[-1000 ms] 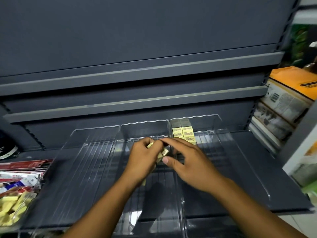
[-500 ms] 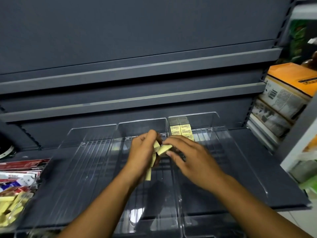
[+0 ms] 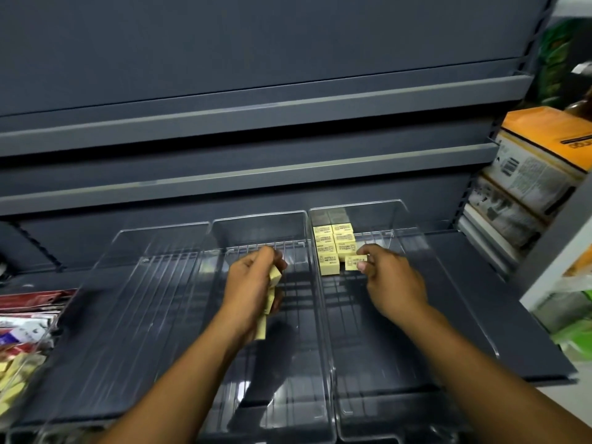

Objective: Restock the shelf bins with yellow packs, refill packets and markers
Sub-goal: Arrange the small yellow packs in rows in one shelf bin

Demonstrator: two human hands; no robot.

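Three clear plastic bins stand side by side on the dark shelf: left bin [image 3: 134,283], middle bin [image 3: 298,347], right bin [image 3: 416,315]. Several yellow packs [image 3: 331,248] are lined up in two rows at the back left of the right bin. My right hand [image 3: 390,283] pinches one yellow pack [image 3: 354,262] at the front of those rows. Over the middle bin, my left hand [image 3: 253,290] is closed around a stack of yellow packs [image 3: 270,293], partly hidden by the fingers.
At the far left lie red and white packets [image 3: 28,312] and a clear container of loose yellow packs [image 3: 12,379]. Orange and white boxes [image 3: 541,165] are stacked on the right. Two grey shelves [image 3: 256,110] overhang above.
My right hand took one yellow pack from the stack in my left hand and carried it right and back to the rows in the right bin. My left hand stayed over the middle bin.
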